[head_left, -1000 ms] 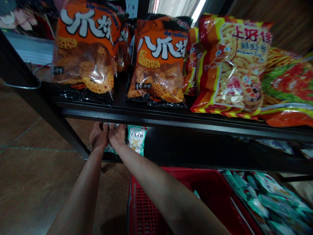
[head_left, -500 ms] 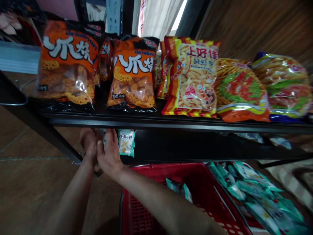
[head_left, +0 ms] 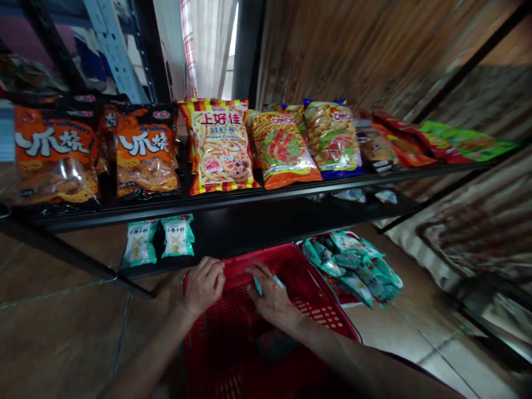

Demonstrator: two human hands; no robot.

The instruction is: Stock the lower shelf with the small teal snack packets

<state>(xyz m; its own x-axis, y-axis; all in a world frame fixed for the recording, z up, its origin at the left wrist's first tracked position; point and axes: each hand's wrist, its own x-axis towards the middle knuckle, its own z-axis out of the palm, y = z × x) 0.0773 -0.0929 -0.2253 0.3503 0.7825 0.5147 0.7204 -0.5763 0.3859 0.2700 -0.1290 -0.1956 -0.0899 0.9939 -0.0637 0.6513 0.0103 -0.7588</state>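
My left hand (head_left: 204,284) rests on the far rim of the red basket (head_left: 328,316), fingers curled over the edge. My right hand (head_left: 270,293) is inside the basket, closed on a small teal snack packet (head_left: 258,285). Two teal and white snack packets (head_left: 160,240) stand side by side on the lower black shelf (head_left: 249,233), just beyond my left hand. A pile of the same teal packets (head_left: 353,263) lies in a second basket to the right.
The upper black shelf (head_left: 233,199) carries orange snack bags (head_left: 143,149), a yellow and red prawn cracker bag (head_left: 220,145) and several other bags running right. Brown tile floor lies at the left. A patterned mat lies at the right.
Both hands have pulled back from the lower shelf to the red basket, leaving two teal packets standing there. The view has swung back and to the right.
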